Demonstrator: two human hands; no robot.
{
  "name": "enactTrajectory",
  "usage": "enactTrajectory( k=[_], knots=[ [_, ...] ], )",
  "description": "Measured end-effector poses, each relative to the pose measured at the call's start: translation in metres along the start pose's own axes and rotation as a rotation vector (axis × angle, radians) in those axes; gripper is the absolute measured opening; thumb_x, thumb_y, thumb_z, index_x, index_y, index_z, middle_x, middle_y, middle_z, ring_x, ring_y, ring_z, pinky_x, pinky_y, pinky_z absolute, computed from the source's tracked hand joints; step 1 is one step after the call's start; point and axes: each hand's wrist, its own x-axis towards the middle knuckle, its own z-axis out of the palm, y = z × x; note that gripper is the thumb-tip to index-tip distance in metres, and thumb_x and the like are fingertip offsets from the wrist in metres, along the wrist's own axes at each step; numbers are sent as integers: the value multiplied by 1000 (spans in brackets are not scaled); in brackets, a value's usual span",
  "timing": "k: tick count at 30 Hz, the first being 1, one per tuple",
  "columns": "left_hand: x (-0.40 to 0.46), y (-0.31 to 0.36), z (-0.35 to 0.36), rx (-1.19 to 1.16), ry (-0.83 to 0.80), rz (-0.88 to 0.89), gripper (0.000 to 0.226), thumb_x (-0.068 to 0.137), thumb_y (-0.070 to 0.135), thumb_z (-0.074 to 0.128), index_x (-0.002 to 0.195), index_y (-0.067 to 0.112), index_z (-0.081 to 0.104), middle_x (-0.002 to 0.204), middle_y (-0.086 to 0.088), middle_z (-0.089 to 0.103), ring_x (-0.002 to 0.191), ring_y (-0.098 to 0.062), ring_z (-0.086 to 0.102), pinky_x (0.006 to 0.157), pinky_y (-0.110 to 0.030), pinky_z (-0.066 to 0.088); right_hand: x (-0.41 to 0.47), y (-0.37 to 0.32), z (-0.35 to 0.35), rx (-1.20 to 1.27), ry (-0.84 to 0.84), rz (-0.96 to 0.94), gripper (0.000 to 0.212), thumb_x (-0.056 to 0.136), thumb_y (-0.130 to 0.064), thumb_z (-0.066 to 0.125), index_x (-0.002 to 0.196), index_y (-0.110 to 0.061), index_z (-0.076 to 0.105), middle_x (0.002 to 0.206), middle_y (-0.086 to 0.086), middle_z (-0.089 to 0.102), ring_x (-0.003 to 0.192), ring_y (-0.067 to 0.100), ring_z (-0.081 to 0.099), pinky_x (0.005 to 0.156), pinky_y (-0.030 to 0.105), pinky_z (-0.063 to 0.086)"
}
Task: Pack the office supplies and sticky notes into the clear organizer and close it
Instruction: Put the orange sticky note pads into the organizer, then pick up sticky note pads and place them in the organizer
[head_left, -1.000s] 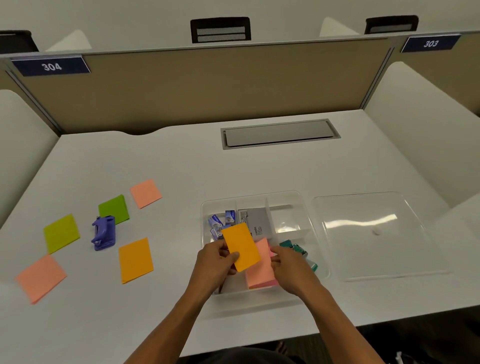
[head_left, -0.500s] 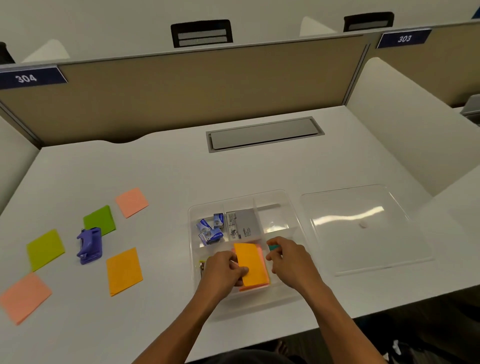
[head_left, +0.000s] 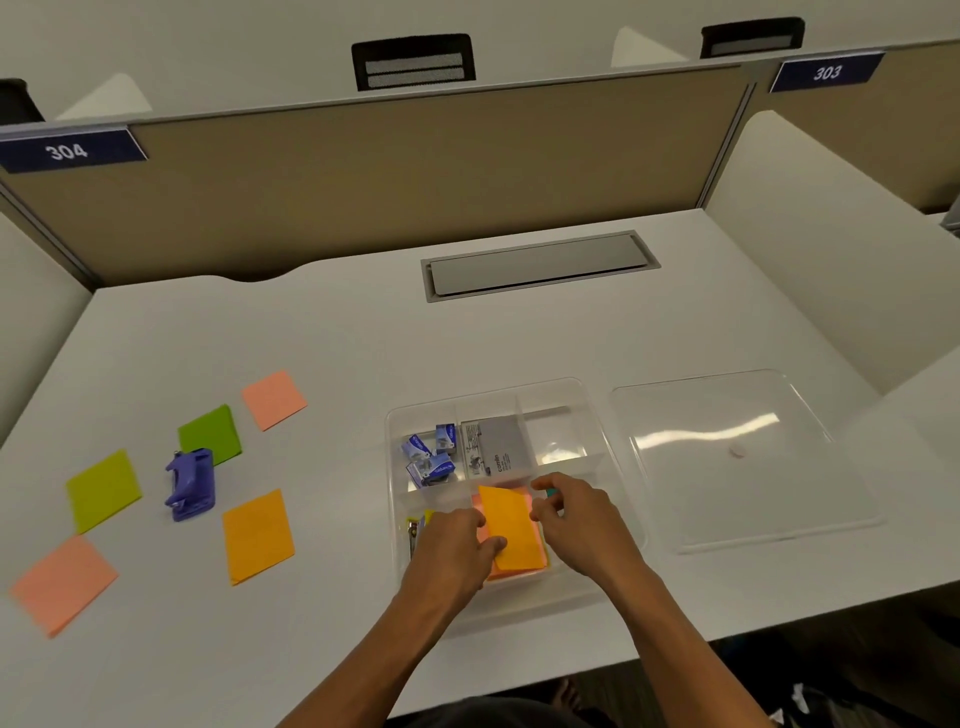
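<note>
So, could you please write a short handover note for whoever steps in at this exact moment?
Hands: left hand and right hand both pinch the orange sticky pad, settling it on a pink pad in the front compartment of the clear organizer.
Done: small blue boxes and a grey box sit in the back compartments.
Left on the desk: two pink pads, two green pads, one orange pad and the purple hole punch.
Lid lies to the right of the organizer, off; fit it last.
</note>
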Motion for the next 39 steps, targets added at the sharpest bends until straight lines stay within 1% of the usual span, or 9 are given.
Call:
enactTrajectory(
  k=[4, 9, 13, 17, 20, 27, 31, 35, 39],
  knots=[
    [-1, -3, 0, 50, 37, 20, 61, 87, 56, 56, 139, 27, 44, 124, 0, 64, 107, -18, 62, 96, -34, 48, 2, -1, 4, -10, -24, -3, 29, 99, -34, 48, 127, -30, 55, 118, -2, 68, 107, 19, 61, 96, 42, 52],
    [-3, -10, -5, 35, 118, 55, 55, 88, 56, 54, 136, 31, 46, 121, 2, 66, 106, -16, 63, 94, -33, 50, 6, -2, 8, -11, -29, -35, 26, 99, -30, 49, 124, -33, 58, 110, -8, 69, 93, 9, 60, 79, 26, 49],
    [-5, -18, -12, 14, 176, 59, 47, 89, 53, 54, 131, 30, 52, 116, 3, 69, 98, -15, 66, 91, -30, 52, 9, -6, 17, -17, -43, -74, 26, 99, -29, 50, 122, -38, 57, 112, -11, 68, 81, 3, 56, 61, 10, 30],
    [-9, -30, -21, 50, 244, 44, 44, 90, 55, 51, 128, 31, 54, 108, 5, 70, 92, -14, 66, 83, -26, 52, 14, -16, 27, 26, -74, -123, 26, 97, -32, 53, 122, -37, 58, 111, -15, 64, 84, 2, 58, 66, 14, 41],
    [-12, -41, -30, 74, 292, 8, 44, 90, 59, 47, 125, 33, 56, 107, 7, 69, 91, -13, 65, 75, -23, 49, 17, -28, 36, 31, -93, -180, 27, 95, -35, 56, 121, -37, 59, 94, -21, 62, 84, 0, 59, 69, 15, 42],
    [-22, -83, -51, 37, 440, -65, 40, 88, 55, 54, 118, 30, 61, 110, 10, 64, 101, -10, 56, 82, -23, 45, 22, -65, 62, 15, -179, -314, 28, 92, -40, 57, 120, -41, 59, 85, -26, 61, 74, -3, 62, 65, 12, 44],
    [-32, -117, -68, 10, 531, -149, 36, 87, 48, 59, 117, 28, 63, 121, 7, 61, 112, -14, 52, 86, -27, 46, 23, -90, 81, -25, -275, -370, 30, 92, -41, 55, 122, -40, 57, 93, -22, 63, 79, 0, 64, 71, 19, 53],
    [-43, -151, -85, -3, 598, -246, 35, 86, 48, 61, 114, 27, 63, 122, 4, 59, 107, -17, 53, 80, -30, 48, 23, -113, 101, -53, -335, -421, 32, 93, -41, 56, 124, -37, 56, 101, -20, 64, 79, 2, 64, 72, 22, 53],
    [-52, -182, -97, 2, 600, -371, 55, 85, 52, 61, 132, 24, 51, 135, -2, 52, 119, -24, 49, 91, -38, 48, 21, -134, 121, -112, -372, -504, 36, 93, -41, 57, 128, -34, 54, 116, -14, 63, 82, 3, 63, 80, 27, 53]
  ],
)
